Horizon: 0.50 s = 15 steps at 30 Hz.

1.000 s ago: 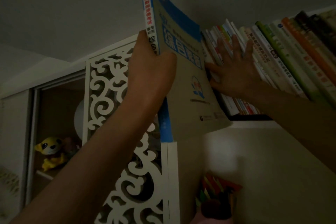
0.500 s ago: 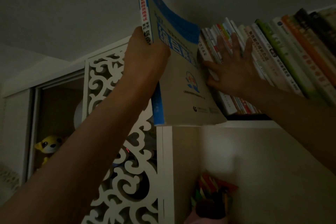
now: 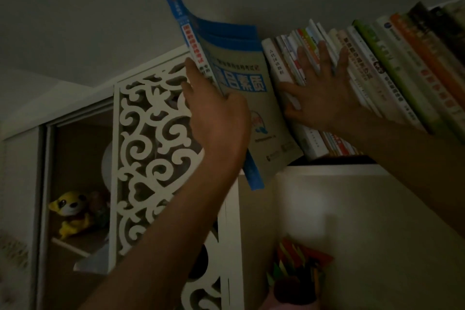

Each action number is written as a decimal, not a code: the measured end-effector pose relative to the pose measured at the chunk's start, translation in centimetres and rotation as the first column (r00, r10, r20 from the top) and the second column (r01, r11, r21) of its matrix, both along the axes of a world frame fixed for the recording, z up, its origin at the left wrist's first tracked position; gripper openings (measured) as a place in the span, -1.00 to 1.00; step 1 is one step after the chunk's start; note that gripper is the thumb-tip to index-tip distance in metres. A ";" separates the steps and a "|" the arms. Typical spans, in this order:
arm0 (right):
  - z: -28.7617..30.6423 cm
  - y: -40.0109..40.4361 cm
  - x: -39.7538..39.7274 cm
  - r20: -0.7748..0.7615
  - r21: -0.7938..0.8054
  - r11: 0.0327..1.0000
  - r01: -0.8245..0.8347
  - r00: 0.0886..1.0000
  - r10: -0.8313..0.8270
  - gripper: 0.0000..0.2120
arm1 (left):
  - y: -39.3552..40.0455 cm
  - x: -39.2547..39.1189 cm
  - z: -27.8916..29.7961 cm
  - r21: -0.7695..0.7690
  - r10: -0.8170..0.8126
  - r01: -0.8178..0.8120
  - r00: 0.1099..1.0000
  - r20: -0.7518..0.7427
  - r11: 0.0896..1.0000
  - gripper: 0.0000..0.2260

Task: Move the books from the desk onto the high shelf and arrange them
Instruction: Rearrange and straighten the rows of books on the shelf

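Blue-spined tan paperback book [image 3: 241, 108]: being gripped by left hand [image 3: 219, 123], lower corner overhanging white high shelf [image 3: 327, 168]. Right hand [image 3: 324, 100], fingers spread, bracing leaning book row [image 3: 377, 78]. Risking row collapse if released.

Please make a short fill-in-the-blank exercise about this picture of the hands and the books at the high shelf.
1. The left hand grips a big book whose spine is ____ in colour.
2. The right hand presses with spread fingers against the row of ____.
3. The yellow toy sits in the cabinet to the ____ of the big book.

Missing words: blue; books; left
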State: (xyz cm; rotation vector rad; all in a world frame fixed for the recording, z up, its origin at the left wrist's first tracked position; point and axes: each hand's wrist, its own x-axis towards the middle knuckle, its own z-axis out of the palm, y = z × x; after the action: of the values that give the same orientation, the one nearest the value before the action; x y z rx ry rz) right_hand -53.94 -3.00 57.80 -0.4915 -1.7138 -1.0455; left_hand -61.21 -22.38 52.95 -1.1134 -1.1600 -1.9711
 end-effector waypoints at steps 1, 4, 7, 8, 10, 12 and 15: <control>0.1 0.0 0.0 -0.004 0.005 1.000 -0.010 1.000 0.010 -0.24 | 0.5 0.2 -0.5 0.000 0.029 -0.029 1.000 0.005 1.000 -0.30; 0.1 0.4 -0.3 -0.015 0.060 0.998 -0.011 1.000 0.012 -0.33 | 1.6 0.9 -0.8 0.024 0.042 -0.042 0.999 0.001 0.999 -0.25; 0.0 0.1 -0.3 -0.017 0.113 0.993 -0.019 1.000 0.021 -0.41 | 2.4 1.5 -0.4 -0.006 -0.002 0.002 1.000 -0.025 1.000 -0.27; 0.0 0.1 -0.3 -0.019 0.114 0.993 -0.025 0.999 0.027 -0.41 | 2.7 1.7 -0.2 -0.022 -0.005 0.004 1.000 -0.029 1.000 -0.27; 0.1 0.0 -0.5 -0.033 0.063 0.998 0.002 0.999 0.000 -0.43 | 3.4 2.0 0.1 -0.032 0.013 -0.014 1.000 -0.021 0.999 -0.27; 0.0 0.3 -0.6 -0.031 0.029 0.998 0.061 0.998 -0.060 -0.42 | 4.4 1.7 0.6 -0.015 0.018 -0.018 1.000 -0.001 1.000 -0.27; -0.2 0.2 -0.7 -0.021 0.056 0.998 -0.019 1.000 0.020 -0.46 | 6.4 0.5 1.5 -0.057 0.069 -0.069 0.998 0.000 0.996 -0.28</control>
State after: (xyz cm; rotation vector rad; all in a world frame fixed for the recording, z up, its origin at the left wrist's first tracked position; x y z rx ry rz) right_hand -54.66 -2.80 57.56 -0.4478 -1.6625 -1.0677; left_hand -60.76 -15.94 54.45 -1.0853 -1.2465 -1.8975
